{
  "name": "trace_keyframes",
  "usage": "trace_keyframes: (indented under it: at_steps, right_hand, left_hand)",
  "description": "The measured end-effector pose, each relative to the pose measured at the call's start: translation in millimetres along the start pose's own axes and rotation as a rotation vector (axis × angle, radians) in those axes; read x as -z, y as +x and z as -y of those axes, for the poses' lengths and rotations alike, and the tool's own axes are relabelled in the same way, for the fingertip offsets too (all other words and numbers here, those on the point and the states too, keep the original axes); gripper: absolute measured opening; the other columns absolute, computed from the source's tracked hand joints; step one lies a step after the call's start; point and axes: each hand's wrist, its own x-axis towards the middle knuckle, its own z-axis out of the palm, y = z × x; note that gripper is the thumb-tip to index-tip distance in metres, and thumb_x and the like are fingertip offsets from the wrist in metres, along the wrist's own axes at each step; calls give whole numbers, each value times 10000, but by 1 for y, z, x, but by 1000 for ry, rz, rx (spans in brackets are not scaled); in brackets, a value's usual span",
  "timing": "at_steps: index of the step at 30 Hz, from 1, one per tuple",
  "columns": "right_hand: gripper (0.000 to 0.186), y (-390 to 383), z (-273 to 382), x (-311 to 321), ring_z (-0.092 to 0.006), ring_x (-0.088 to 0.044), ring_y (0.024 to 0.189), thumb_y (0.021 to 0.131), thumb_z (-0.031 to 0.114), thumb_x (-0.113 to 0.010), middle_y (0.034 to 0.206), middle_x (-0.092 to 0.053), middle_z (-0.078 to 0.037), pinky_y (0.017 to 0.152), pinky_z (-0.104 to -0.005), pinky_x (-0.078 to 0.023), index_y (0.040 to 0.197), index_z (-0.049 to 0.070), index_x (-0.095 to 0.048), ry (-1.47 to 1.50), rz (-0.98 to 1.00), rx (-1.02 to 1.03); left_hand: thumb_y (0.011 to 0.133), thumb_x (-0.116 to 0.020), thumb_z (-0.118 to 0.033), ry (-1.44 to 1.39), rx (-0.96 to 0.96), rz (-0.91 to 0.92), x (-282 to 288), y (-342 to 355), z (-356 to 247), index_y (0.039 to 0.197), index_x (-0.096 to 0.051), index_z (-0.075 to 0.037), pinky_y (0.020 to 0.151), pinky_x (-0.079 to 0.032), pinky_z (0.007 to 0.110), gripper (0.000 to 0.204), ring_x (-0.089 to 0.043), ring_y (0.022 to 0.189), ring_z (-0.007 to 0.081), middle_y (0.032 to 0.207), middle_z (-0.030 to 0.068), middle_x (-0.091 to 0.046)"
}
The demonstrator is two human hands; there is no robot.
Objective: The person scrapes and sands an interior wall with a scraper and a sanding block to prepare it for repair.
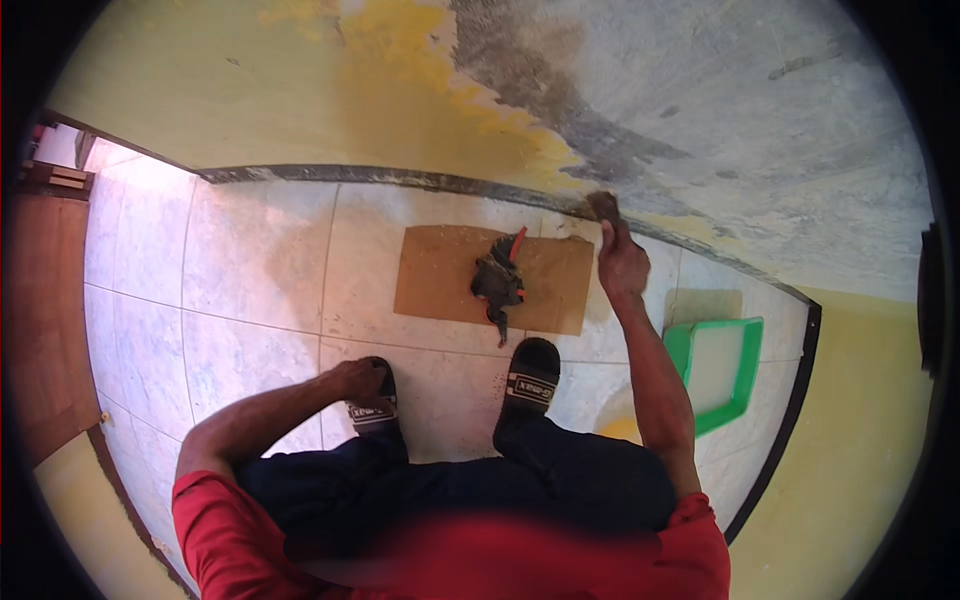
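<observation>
One brown panel (45,320) stands at the far left of the pale tiled floor (250,260); to its right, the left hand (360,382) reaches down to the black left sandal (375,412), its fingers bent, though I cannot tell how far they close or whether they have hold of anything. Near the middle, a flat brown sheet (430,285) lies on the tiles, and a crumpled dark bundle (495,280) with red parts rests on it, one end reaching past the near edge; its make-up is unclear. The right sandal (532,385) sits near that end. Farther right, a small dark brown piece (604,206) is at the foot of the patchy grey wall (740,130), pinched in the closed fingers (608,238) of the right hand (626,268); whether it touches the wall I cannot tell. It is probably light enough for one hand; stiff or spongy is too small to judge, so a hold at its near end, sparing the fingertips from the rough wall, seems sensible. A yellow thing (622,430) shows partly beside the right forearm (655,370), and rightmost lies a shallow green tray (678,350), likely light, its rim the firm place to grip.
</observation>
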Motion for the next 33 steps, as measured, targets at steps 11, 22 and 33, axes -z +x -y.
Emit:
trace_keyframes:
  at_steps: [11, 22, 33]
  right_hand:
    - [360, 2, 0, -7, -393, -605, 573, 917, 414, -407, 616, -604, -197, 533, -504, -487, 820, 100, -553, 1, -37, 41]
    - [343, 4, 4, -13, -396, -607, 588, 916, 416, -415, 620, -611, -189, 523, -505, -481, 880, 114, -573, 9, -41, 75]
    - [387, -4, -16, 0, -416, -608, 609, 919, 431, -391, 621, -605, -214, 534, -513, -486, 886, 86, -561, -60, -22, -22]
  left_hand:
    - [654, -645, -621, 47, -96, -135, -21, 11, 7, 1133, -509, 70, 925, -434, 412, 852, -494, 1130, 343, 1233, 236, -481]
    - [689, -606, -645, 28, -47, -86, -16, 3, -2, 968, -557, 1, 828, -463, 452, 705, -544, 1011, 376, 989, 232, -579]
    - [659, -634, -637, 29, -28, -33, -5, 7, 0, 1062, -526, 89, 864, -462, 433, 837, -558, 1022, 369, 1039, 244, -588]
